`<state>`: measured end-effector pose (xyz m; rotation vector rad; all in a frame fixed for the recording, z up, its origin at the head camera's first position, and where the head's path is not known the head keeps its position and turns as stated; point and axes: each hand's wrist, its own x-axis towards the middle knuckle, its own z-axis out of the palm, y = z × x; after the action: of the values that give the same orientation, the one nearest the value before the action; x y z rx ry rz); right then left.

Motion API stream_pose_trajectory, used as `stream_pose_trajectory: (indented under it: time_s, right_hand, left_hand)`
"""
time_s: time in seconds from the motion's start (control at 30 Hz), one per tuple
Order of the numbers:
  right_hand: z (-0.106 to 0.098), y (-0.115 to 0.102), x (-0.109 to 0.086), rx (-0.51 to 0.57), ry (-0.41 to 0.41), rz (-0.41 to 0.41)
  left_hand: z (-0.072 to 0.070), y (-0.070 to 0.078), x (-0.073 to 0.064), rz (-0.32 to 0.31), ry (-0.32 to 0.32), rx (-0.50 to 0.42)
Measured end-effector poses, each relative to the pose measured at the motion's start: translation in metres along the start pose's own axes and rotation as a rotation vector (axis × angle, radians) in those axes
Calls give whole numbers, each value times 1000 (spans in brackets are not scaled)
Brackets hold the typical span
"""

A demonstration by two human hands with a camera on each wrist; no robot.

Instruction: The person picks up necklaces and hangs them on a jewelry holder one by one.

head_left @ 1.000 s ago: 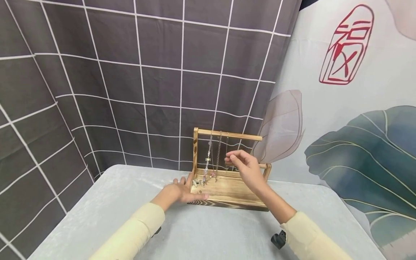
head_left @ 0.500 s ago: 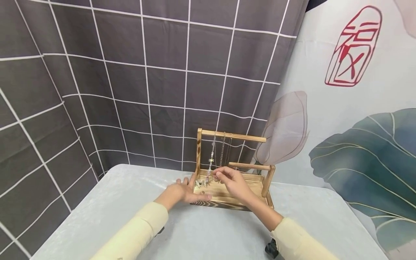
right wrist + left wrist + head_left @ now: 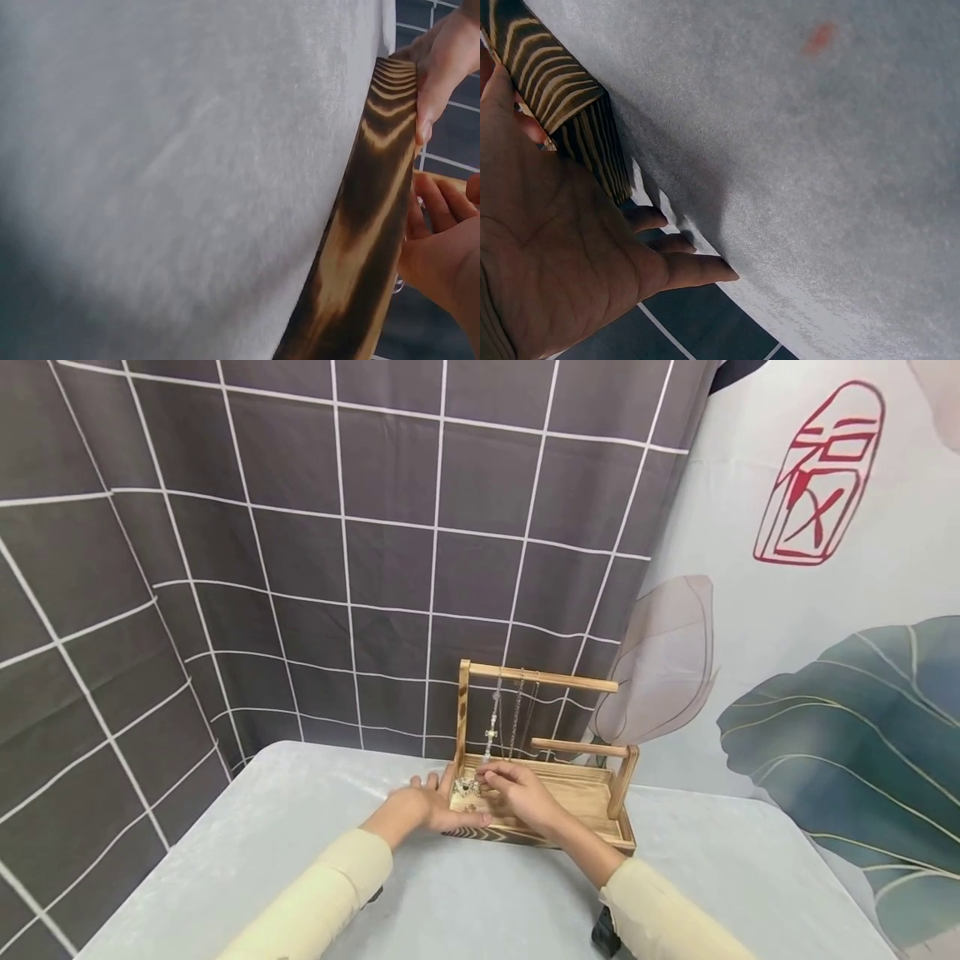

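Necklace (image 3: 491, 735) hangs over the left part of the tray (image 3: 581, 789), likely against tangling; left hand (image 3: 427, 803), fingers straight, seemingly steadies that end; right hand (image 3: 522, 793) bends its fingers there, grip unclear.

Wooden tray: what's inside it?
Sparkly jewellery lies near the left end, with a small golden piece in front. The right hand covers part of the tray, so anything beneath can't be seen.

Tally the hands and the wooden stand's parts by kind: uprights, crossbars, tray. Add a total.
Hands: 2 (left hand, right hand)
Uprights: 2 (tall upright, short upright)
Crossbars: 2 (upper crossbar, lower crossbar)
Tray: 1
Total: 7
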<state>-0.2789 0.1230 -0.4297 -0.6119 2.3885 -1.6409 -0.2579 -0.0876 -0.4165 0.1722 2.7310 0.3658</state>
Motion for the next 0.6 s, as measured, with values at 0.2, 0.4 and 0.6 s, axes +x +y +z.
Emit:
stream_pose_trajectory:
  time_s: [0.2,0.4,0.6]
  right_hand:
    - [4,6,7,77,10,74]
    - [6,7,9,12,13,79]
    - [4,10,9,-153,-55,50]
  left_hand:
    - [-1,1,-3,-14,-5,-3]
    - [-3,5,-6,-15,-1,5]
    - [-2,5,-5,-15,-3,-2]
